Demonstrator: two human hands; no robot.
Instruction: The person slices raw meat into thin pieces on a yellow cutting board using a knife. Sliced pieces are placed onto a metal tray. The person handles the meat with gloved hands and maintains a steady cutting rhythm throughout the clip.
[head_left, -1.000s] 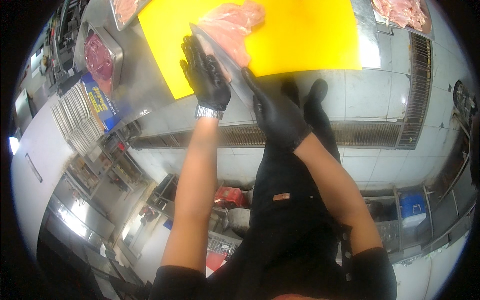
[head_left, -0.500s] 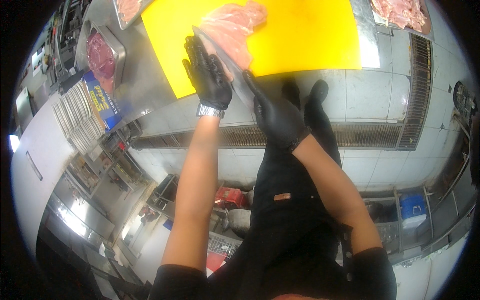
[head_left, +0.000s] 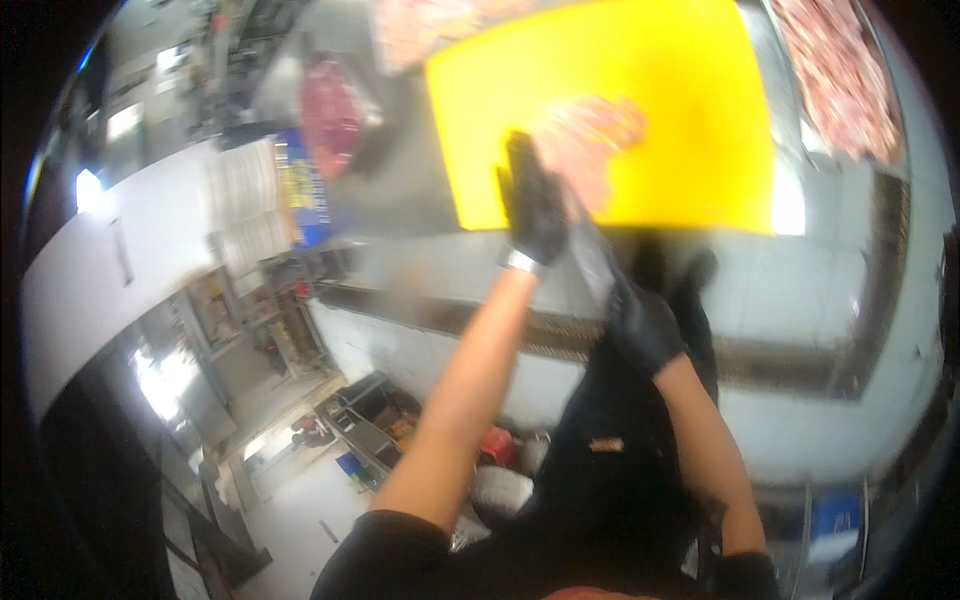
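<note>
A flat piece of pale pink raw meat, apparently chicken breast [head_left: 585, 145], lies on a yellow cutting board [head_left: 705, 120]. My left hand [head_left: 538, 210], in a black glove with a metal watch band at the wrist, has its fingers stretched out along the meat's left edge. In my right hand [head_left: 645, 325], also black-gloved, is a knife [head_left: 592, 258]. Its blade slants up toward the meat at the board's near edge, beside my left hand. The handle is hidden in my grip, and motion blur hides the blade's exact contact with the meat.
Trays of raw meat stand at the top [head_left: 440, 25] and far right [head_left: 840, 80]. Left of the board are dark red meat in clear wrap [head_left: 330, 115], a blue and yellow box [head_left: 303, 190] and a stack of pale trays [head_left: 245, 200]. A floor drain grate [head_left: 780, 365] runs below.
The whole view has swung, so the board, meat and both hands appear lower and farther right, and blurred. My hands keep about the same places beside the meat.
</note>
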